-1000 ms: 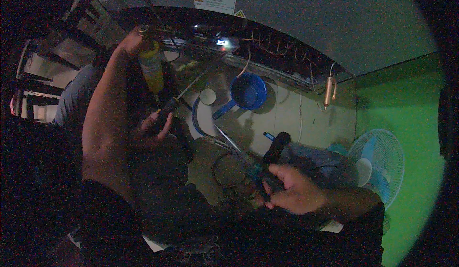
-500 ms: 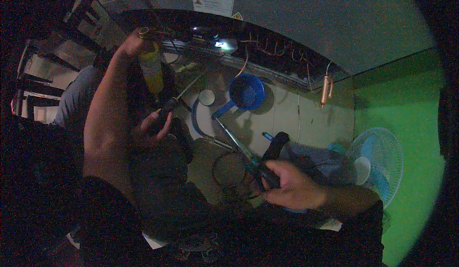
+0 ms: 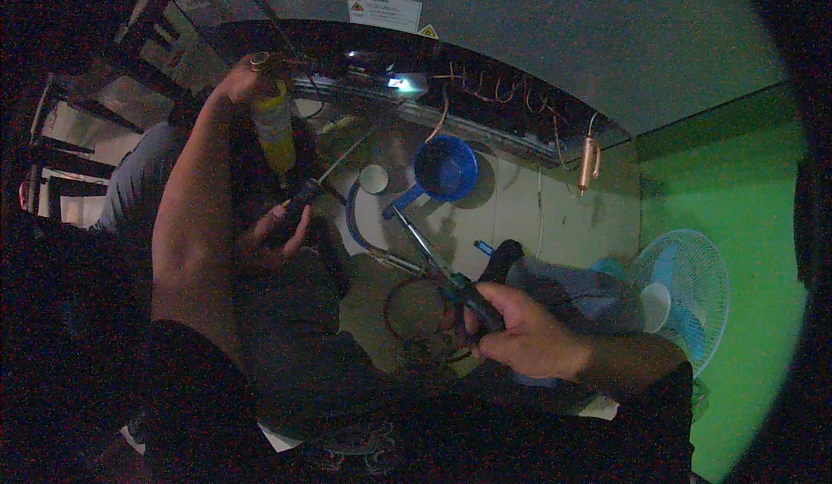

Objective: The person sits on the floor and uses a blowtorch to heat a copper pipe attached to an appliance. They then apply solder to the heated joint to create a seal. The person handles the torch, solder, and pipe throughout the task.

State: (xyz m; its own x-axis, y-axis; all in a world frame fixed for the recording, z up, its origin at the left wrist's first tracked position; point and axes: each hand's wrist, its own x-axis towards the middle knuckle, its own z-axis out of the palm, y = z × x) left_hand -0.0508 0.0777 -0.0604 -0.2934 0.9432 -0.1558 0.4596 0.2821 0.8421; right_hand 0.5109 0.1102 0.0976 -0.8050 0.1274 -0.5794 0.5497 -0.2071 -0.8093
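Note:
My right hand [image 3: 533, 335] is closed around the dark handle of a tool with a long thin metal shaft [image 3: 418, 233]. The shaft's tip lies beside the handle of a blue dipper [image 3: 445, 168]. My left arm reaches up on the left. My left hand [image 3: 238, 84] is bent at the wrist and closed at the top of a yellow bottle [image 3: 275, 124], its fingers partly lost in shadow. Below the bottle, another hand [image 3: 276, 234], apparently a co-worker's, holds a dark handle with a thin metal rod pointing up toward the lit recess.
A dark recess with coiled copper tubing [image 3: 498, 90] and a bright light [image 3: 401, 84] runs under a large grey panel. A copper cylinder [image 3: 589, 163] hangs at its right. A fan [image 3: 693, 293] stands by the green wall. A hose [image 3: 355, 220] and a white cup [image 3: 373, 178] are on the floor.
My right hand has shifted slightly and the tool's handle has turned a little, its tip still near the dipper's handle. My left arm and the other hand have barely moved.

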